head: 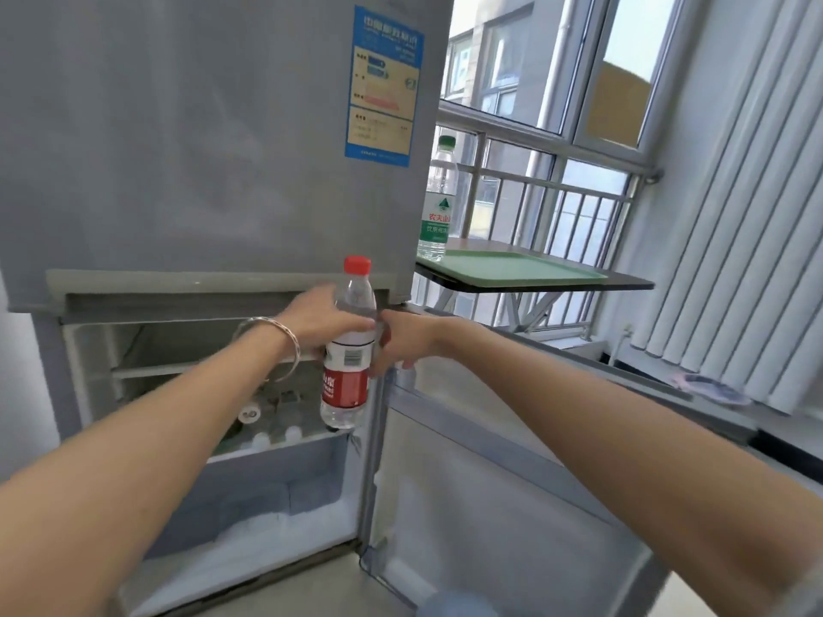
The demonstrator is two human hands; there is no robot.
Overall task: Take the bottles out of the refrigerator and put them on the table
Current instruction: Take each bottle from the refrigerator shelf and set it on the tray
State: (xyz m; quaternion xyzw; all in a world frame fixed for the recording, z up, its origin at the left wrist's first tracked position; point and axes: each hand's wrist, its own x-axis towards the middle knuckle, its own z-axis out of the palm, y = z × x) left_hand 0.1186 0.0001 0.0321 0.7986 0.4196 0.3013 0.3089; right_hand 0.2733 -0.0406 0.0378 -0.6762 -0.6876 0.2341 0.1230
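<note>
A clear water bottle with a red cap and red label [348, 349] is held upright in front of the open lower compartment of the grey refrigerator [187, 126]. My left hand [318, 320], with a silver bracelet on the wrist, grips its middle from the left. From the right, my right hand [403, 338] touches the same bottle. Inside on the shelf lie more bottles [276, 420], only partly visible. A larger green-labelled bottle [438, 202] stands on the table [632, 285] to the right, at the edge of a green tray [521, 269].
The refrigerator's lower door [512, 505] stands open to the right, below my right arm. Behind the table are a metal window railing [556, 189] and windows. Vertical blinds [735, 216] hang at the right wall.
</note>
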